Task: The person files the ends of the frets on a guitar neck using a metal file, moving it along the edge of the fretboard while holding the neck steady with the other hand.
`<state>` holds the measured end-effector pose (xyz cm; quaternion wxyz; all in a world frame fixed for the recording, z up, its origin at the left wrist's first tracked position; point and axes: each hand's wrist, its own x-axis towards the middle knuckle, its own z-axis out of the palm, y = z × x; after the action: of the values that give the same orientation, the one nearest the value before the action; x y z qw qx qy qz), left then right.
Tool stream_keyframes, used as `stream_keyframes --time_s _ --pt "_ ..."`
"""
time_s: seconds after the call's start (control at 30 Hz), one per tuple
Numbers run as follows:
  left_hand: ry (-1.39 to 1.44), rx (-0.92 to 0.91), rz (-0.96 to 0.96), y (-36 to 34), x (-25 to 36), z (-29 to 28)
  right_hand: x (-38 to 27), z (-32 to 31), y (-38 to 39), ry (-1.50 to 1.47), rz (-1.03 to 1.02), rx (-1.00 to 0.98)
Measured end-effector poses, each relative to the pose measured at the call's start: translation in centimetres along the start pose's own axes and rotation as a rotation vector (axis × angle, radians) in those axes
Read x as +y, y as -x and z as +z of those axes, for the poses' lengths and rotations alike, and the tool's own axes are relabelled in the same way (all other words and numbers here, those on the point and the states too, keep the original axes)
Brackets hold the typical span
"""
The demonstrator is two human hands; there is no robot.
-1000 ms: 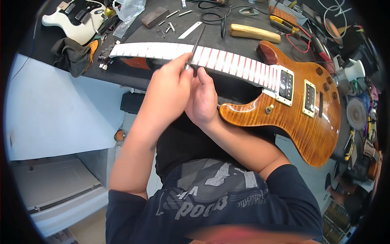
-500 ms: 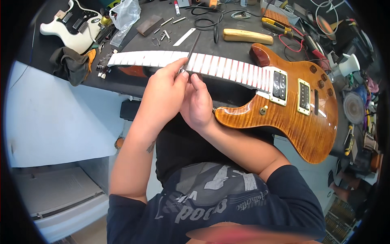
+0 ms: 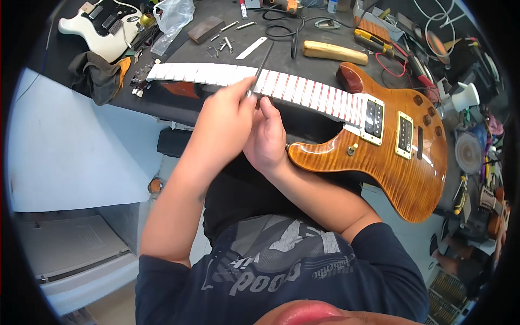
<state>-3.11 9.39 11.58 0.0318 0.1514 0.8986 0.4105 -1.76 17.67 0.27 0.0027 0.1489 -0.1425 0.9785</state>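
An electric guitar with a glossy amber body (image 3: 379, 173) lies across the bench edge in front of me. Its fretboard (image 3: 303, 90) is covered in white strips between the frets. My left hand (image 3: 225, 122) is closed on a thin dark file (image 3: 263, 66), which slants up across the neck and past its far edge. Slight motion smears the fingers and the file's near end. Just right of it, below the neck, is my right hand (image 3: 266, 138), palm turned up and thumb raised. Its other fingers are hidden behind the left hand.
Beyond the neck lie a steel ruler (image 3: 252, 48), a dark block (image 3: 206, 29), small metal parts and a wooden-looking bar (image 3: 335, 52). A white guitar body (image 3: 103, 33) and a dark cloth (image 3: 96, 78) are far left. Tools and cables crowd the right side.
My left hand and the file have shifted slightly, and the hand is now more blurred. The whole view has moved a little; the guitar and right hand keep much the same places.
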Motion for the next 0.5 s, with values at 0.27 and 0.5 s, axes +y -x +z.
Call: stream_keyframes --time_s 0.27,0.5 --pt "0.315 -0.067 -0.194 17.0 -2.9 -1.8 0.2 -1.7 -0.1 0.088 -0.046 0.008" --pt "0.527 0.225 -0.067 13.2 -7.3 -1.2 -0.3 -1.2 0.0 0.082 -0.007 0.033"
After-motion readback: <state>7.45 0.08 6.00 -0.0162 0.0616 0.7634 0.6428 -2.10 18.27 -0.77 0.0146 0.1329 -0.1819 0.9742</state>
